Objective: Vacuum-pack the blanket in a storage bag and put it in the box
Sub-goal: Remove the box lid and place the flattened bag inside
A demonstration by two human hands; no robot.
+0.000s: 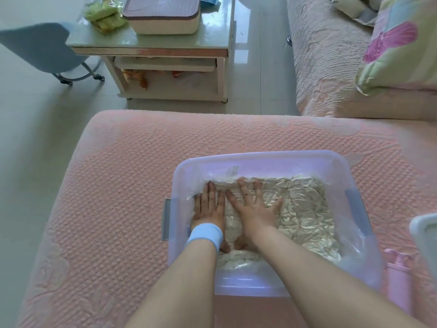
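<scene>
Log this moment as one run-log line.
stage: vacuum-packed blanket inside box | left hand: flat, pressing blanket | right hand: flat, pressing blanket | box: open, on pink cushion

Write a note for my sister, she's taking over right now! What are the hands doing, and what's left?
Left hand: flat, fingers straight, pressing down on the vacuum-packed blanket at the box's left side.
Right hand: fingers spread, pressing flat right beside it.
Things: the blanket, shrunk and wrinkly in its bag, lies inside the clear plastic box on the pink sofa cushion.
Done: packed and in the box.
Left: probably just tucking in the loose bag edge at the right.
</scene>
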